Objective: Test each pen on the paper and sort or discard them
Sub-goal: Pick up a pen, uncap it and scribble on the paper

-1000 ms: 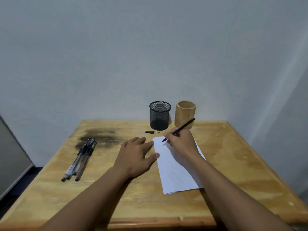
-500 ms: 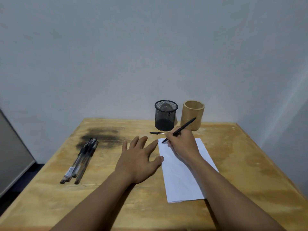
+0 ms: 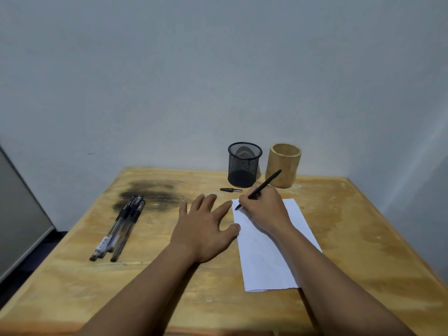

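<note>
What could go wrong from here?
1. The pen points at the far left corner of the paper; a stroke might run onto the table.
2. The left hand lies mostly off the paper, only its thumb at the edge, so it may slide.
3. The loose cap by the mesh cup could get knocked away.
</note>
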`<action>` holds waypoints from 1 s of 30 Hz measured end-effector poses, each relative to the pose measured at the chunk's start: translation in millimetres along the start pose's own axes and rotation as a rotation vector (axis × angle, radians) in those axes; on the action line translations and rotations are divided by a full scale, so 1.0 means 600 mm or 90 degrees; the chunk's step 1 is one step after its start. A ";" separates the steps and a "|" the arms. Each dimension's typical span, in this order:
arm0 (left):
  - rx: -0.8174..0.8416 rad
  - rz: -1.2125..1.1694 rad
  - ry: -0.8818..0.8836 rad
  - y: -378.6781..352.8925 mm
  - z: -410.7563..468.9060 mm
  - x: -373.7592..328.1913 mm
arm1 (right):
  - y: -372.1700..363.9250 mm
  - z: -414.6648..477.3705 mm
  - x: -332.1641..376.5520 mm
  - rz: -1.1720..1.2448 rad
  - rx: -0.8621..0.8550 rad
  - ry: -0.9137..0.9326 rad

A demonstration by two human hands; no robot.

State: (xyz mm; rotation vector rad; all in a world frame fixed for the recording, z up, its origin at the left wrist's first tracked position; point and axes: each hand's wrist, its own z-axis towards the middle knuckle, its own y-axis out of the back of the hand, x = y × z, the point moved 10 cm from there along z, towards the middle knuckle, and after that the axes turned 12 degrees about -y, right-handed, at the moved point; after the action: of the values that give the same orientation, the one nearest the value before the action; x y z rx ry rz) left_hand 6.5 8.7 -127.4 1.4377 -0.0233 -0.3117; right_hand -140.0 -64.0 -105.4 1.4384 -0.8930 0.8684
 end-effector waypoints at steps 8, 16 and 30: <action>-0.007 -0.001 0.001 0.002 0.001 0.000 | 0.013 -0.006 0.002 0.000 -0.026 0.002; -0.011 -0.004 -0.001 0.002 0.001 -0.001 | 0.019 -0.006 0.003 -0.012 -0.046 -0.003; 0.000 -0.013 0.004 0.003 0.004 -0.002 | 0.050 -0.006 0.010 0.206 -0.053 -0.013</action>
State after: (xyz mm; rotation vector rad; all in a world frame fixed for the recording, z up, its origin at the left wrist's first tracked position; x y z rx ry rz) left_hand 4.9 6.7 -125.2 1.4390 -0.0034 -0.3236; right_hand -164.8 -61.6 -87.1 1.2506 -1.1845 1.0437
